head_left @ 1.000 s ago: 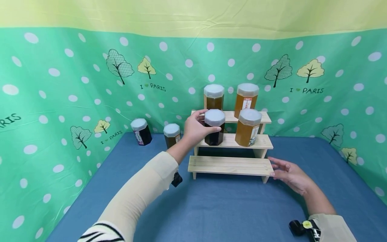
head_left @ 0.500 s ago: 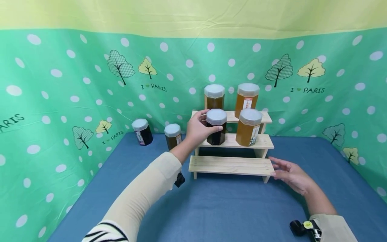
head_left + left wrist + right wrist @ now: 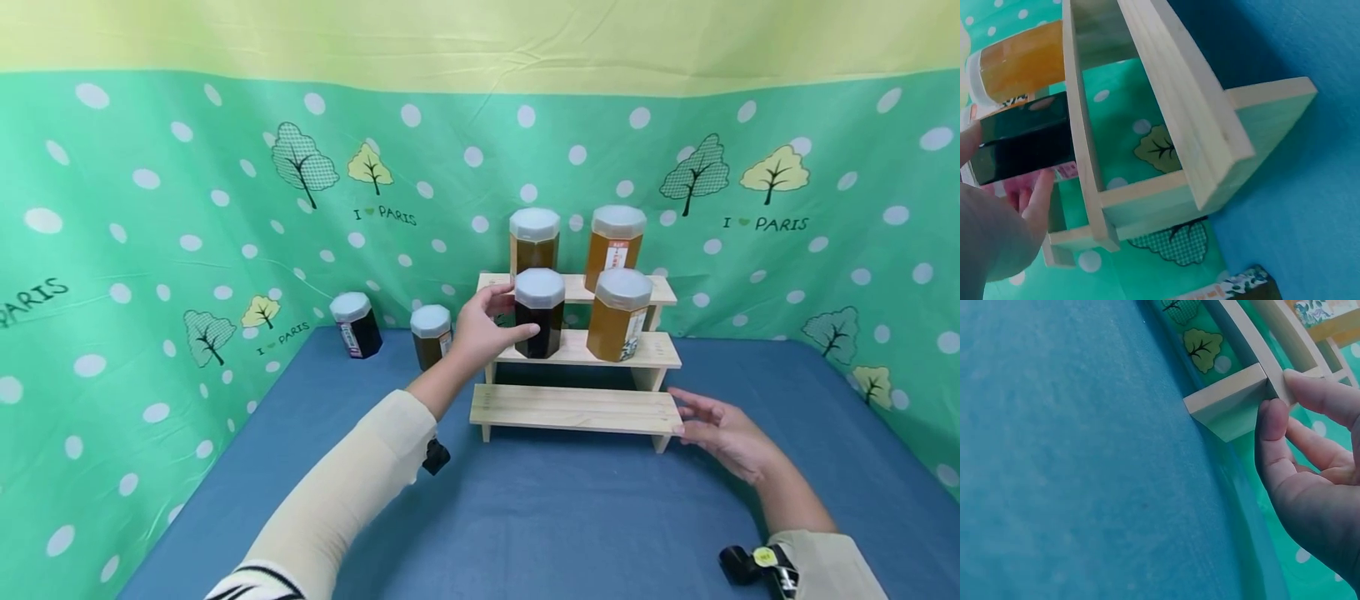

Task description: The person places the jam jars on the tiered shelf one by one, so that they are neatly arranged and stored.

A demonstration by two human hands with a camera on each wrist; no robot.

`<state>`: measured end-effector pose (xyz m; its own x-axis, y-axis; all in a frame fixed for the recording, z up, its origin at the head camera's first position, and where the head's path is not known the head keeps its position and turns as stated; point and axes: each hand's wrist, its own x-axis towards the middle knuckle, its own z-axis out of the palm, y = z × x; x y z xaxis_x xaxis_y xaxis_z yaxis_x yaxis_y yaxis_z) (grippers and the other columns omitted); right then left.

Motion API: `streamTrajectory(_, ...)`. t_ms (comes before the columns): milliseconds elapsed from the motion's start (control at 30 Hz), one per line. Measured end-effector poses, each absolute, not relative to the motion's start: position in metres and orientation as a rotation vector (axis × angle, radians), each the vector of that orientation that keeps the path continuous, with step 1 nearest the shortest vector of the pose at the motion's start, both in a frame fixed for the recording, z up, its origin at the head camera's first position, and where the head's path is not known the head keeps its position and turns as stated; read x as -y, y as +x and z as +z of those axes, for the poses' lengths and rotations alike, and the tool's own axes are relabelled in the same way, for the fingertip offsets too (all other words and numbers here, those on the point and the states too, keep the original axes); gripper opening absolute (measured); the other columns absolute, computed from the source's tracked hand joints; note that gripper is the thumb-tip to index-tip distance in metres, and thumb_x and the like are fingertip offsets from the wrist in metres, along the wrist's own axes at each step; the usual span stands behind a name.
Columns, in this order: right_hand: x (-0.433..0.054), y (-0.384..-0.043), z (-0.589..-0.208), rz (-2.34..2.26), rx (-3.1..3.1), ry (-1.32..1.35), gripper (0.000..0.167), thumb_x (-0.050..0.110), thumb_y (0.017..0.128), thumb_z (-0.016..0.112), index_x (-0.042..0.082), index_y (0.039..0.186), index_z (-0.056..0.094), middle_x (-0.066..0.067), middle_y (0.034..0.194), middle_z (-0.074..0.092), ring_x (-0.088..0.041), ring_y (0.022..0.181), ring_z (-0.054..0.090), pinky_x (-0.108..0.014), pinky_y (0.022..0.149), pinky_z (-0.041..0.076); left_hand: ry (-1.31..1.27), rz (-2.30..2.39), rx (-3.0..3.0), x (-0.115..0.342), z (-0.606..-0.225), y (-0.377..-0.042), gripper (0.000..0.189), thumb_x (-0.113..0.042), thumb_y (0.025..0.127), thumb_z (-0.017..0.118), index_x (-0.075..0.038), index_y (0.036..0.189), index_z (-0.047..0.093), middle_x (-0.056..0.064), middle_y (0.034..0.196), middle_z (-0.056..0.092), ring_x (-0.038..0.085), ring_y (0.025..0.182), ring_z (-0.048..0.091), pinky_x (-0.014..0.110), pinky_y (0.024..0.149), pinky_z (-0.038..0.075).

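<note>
A dark, eight-sided jar (image 3: 539,321) with a whitish lid stands upright on the middle tier of a three-step wooden display stand (image 3: 573,408). My left hand (image 3: 483,333) holds it from the left, thumb across its front and fingers toward its far side. The left wrist view has the same dark jar (image 3: 1025,134) between thumb and fingers. At the stand's right end, my right hand (image 3: 723,433) pinches the lowest board's corner; the right wrist view has the thumb and forefinger at that wooden end (image 3: 1279,387).
An amber jar (image 3: 617,329) stands right of the dark one. On the top tier are a brown jar (image 3: 534,250) and another amber jar (image 3: 611,250). Left of the stand, a dark jar (image 3: 360,329) and a brown jar (image 3: 430,342) stand on the blue cloth (image 3: 562,517). A green patterned curtain (image 3: 450,183) hangs behind.
The held dark jar has shifted slightly right on the middle tier. My left thumb has slid a little lower across its front. The right hand has stayed at the stand's end.
</note>
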<state>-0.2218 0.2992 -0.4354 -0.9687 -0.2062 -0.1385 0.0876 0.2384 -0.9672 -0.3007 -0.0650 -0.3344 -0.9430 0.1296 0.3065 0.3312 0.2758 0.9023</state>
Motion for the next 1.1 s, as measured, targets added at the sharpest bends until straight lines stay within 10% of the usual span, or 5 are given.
streamTrajectory(1100, -0.290, -0.218, -0.438, -1.871, -2.332, -0.064, 0.073, 0.016, 0.095, 0.065, -0.006, 0.151, 0.023, -0.028, 0.136, 0.038, -0.009, 0.095, 0.060, -0.030, 0.081, 0.054, -0.727, -1.863, 2.369, 0.133, -0.350, -0.259, 0.051, -0.008, 0.083, 0.078, 0.004, 0.127, 0.056, 0.024, 0.126, 0.055, 0.036, 0.114, 0.057, 0.039, 0.091, 0.052)
